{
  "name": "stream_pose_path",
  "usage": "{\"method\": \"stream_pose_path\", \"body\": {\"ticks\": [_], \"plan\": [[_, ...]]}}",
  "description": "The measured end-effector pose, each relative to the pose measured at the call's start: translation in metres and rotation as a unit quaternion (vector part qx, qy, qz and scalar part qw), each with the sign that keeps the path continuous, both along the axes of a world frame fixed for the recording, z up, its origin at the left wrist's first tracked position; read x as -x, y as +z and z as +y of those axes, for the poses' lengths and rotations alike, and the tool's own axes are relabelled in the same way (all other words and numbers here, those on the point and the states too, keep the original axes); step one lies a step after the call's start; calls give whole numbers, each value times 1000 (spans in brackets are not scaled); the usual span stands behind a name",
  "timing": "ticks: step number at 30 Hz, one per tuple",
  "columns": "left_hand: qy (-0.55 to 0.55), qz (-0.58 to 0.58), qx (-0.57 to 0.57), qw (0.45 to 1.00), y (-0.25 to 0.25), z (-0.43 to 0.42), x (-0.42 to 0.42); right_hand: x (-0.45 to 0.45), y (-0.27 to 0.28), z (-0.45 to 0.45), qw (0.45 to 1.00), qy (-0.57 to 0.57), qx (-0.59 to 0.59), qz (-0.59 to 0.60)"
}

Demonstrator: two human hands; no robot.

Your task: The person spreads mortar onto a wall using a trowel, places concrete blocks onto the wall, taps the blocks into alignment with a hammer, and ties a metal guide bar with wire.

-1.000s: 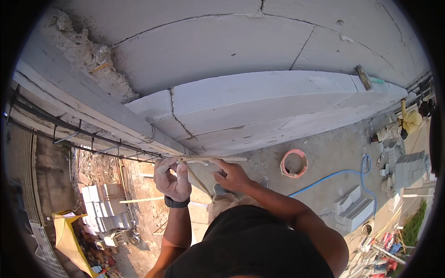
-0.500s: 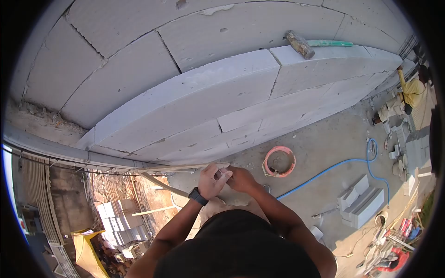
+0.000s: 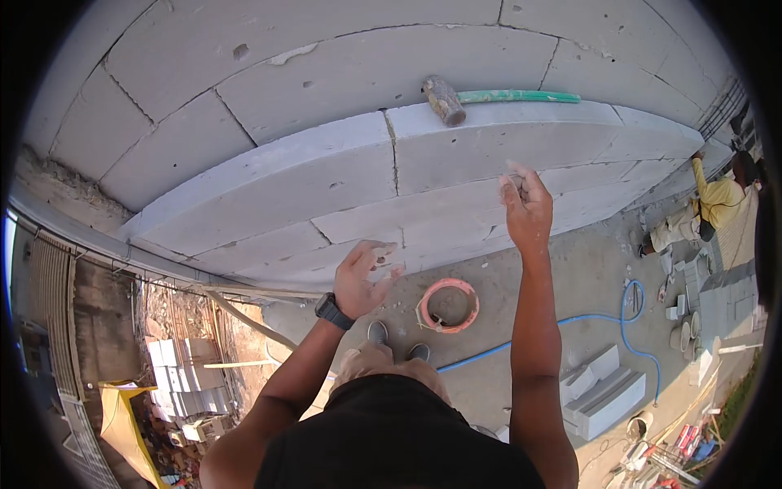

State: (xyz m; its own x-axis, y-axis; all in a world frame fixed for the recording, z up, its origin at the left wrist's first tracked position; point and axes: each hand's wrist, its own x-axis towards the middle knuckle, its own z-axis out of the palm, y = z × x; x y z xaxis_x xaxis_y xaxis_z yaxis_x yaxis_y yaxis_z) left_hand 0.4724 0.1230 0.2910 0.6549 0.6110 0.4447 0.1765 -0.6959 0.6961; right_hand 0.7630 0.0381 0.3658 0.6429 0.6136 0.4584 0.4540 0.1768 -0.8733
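My left hand (image 3: 364,279), dusty and with a dark watch at the wrist, is raised in front of the lower blocks of a pale wall (image 3: 440,212). Its fingers are apart and hold nothing. To the right and higher up, my right hand (image 3: 528,204) is lifted before the wall, fingers slightly curled and apart, with nothing visible between them. Above both hands a hammer (image 3: 445,101) with a green handle (image 3: 521,96) lies on the ledge of the top block row. A round pinkish tub (image 3: 475,310) stands on the floor below, between my arms.
A blue hose (image 3: 582,317) curves over the floor on the right, near pale blocks (image 3: 607,395). Another person (image 3: 718,204) in yellow touches the wall's far right end. At left are a wooden strip (image 3: 252,289), stacked blocks (image 3: 187,375) and a yellow canopy (image 3: 126,428).
My hands have left the wooden strip and come apart, the right one moving up and right. The view has shifted along the wall, so the hammer now appears nearer the centre.
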Motion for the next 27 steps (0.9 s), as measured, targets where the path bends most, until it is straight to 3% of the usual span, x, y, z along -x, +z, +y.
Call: {"method": "stream_pose_path", "body": {"ticks": [2,6,8,10,12,14,16,17,19,20,22,24,27], "plan": [[44,-40,-123,991,17,14,-3,3,20,5,1000,13,-21,-8],[87,-96,-80,988,32,41,3,43,-4,22,997,75,-10,-21],[124,-112,6,986,32,49,10,57,-24,23,992,111,63,10],[114,-100,33,988,-2,48,13,85,-112,10,952,162,259,11],[65,-19,131,989,-40,45,16,98,-209,-16,937,163,307,-26],[55,31,144,988,-62,38,15,102,-231,-34,893,187,409,-6],[-15,187,178,966,-129,17,18,115,-296,-78,876,165,451,40],[-15,187,178,966,-150,7,15,105,-323,-91,860,161,482,40],[-94,318,257,908,-182,-7,26,127,-385,-139,851,121,494,133],[-94,321,257,907,-198,-18,16,111,-404,-148,845,115,501,147],[-143,408,270,860,-215,-24,27,124,-410,-163,770,31,564,297],[-170,464,271,826,-233,-29,36,142,-434,-174,817,-79,508,262],[-176,485,283,808,-278,-37,1,137,-485,-181,758,-49,552,343]]}}
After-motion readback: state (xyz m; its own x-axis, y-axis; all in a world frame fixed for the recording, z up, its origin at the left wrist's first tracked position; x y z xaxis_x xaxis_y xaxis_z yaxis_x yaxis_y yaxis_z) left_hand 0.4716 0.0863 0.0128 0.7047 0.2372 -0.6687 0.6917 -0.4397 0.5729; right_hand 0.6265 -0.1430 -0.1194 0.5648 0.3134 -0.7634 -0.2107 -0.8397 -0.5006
